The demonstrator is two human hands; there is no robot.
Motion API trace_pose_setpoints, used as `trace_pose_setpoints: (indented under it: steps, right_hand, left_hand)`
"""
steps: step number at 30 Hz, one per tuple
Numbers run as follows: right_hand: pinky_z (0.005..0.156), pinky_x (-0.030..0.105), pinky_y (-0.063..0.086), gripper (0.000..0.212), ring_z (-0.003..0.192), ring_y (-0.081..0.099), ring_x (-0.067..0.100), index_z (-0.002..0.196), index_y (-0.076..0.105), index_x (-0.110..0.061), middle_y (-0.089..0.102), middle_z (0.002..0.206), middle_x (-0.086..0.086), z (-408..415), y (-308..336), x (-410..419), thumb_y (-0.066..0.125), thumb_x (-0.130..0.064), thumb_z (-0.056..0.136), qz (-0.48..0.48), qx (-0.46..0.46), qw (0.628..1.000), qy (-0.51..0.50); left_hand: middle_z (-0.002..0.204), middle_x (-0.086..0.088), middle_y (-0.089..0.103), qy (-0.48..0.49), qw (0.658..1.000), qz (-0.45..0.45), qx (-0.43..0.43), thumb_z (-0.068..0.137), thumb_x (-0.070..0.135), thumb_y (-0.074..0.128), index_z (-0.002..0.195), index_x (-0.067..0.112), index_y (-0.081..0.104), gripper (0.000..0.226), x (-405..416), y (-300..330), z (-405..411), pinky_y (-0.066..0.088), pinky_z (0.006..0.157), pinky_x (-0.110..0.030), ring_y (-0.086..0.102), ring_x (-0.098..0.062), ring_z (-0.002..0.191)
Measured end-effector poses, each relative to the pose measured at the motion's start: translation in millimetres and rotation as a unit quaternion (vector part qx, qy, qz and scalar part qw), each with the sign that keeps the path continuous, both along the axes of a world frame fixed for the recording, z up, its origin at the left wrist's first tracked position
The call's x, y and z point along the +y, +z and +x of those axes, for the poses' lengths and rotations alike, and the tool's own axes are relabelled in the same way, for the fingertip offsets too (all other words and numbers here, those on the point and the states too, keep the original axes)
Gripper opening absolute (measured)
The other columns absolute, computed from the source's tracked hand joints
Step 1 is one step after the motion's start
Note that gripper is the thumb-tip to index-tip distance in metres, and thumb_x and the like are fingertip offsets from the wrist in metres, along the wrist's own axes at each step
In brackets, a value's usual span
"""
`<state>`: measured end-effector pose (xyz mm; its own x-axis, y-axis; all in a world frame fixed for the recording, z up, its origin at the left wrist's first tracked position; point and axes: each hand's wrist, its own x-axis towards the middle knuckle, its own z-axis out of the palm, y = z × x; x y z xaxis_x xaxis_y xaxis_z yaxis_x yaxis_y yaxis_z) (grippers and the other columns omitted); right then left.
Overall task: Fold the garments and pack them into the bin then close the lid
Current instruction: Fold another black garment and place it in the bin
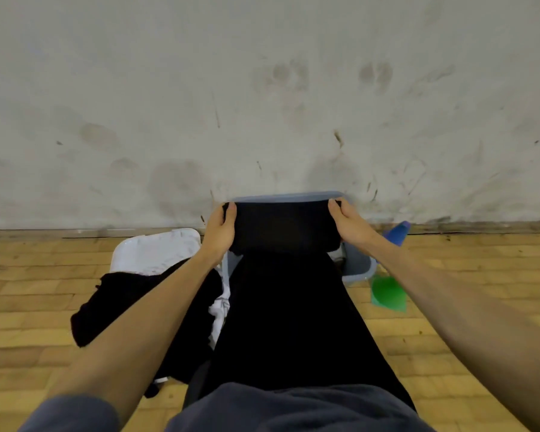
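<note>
You hold a black garment [281, 294] stretched at frame centre, hanging in front of the blue-grey bin [357, 269]. Your left hand [220, 227] and right hand [351, 224] each pinch an upper corner, fingers curled over the cloth. This piece looks only partly folded. More garments [131, 302] lie heaped at lower left on the floor beside a white lid [156, 251], so packing and closing remain.

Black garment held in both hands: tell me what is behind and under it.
The blue-grey bin sits behind and below the black garment, showing its far rim and right corner. The cloth covers its inside, so its contents cannot be seen.
</note>
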<state>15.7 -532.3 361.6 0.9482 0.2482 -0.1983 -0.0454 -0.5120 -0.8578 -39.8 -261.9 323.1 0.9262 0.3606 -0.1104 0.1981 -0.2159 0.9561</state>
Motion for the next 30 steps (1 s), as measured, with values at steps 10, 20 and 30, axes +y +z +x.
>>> trace_pose_setpoints:
  steps: [10, 20, 30]
  right_hand:
    - [0.075, 0.028, 0.042, 0.040, 0.091, 0.057, 0.013, 0.099, 0.054, -0.014, 0.059, 0.097, 0.002, -73.7, -51.4, -26.8, 0.039, -0.051, 0.100, 0.012, 0.083, 0.996, -0.010]
    - [0.072, 0.023, 0.040, 0.030, 0.080, 0.052, 0.005, 0.088, 0.051, -0.016, 0.054, 0.083, -0.004, -73.7, -47.8, -20.0, 0.035, -0.034, 0.105, 0.035, -0.016, 0.997, -0.070]
    - [0.069, 0.039, 0.041, 0.040, 0.083, 0.056, 0.033, 0.081, 0.048, -0.012, 0.059, 0.084, 0.012, -40.3, -73.3, -1.6, 0.038, -0.045, 0.101, -0.159, -0.059, 0.976, -0.134]
  left_hand:
    - [0.108, -0.005, 0.072, -0.073, 0.982, -0.125, 0.120, 0.102, 0.038, 0.046, 0.107, 0.014, 0.069, 0.034, -22.1, -40.4, -81.3, 0.054, 0.089, -0.029, 0.067, -0.019, 0.105]
    - [0.113, 0.002, 0.069, -0.051, 0.993, -0.094, 0.042, 0.105, 0.035, 0.040, 0.116, 0.020, 0.063, 0.030, -25.5, -27.9, -72.8, 0.052, 0.091, -0.024, 0.064, -0.010, 0.106]
    - [0.110, -0.005, 0.062, 0.010, 0.993, 0.099, 0.059, 0.106, 0.034, 0.035, 0.121, 0.009, 0.058, 0.037, -39.0, -40.2, -45.1, 0.041, 0.089, -0.029, 0.056, -0.018, 0.103]
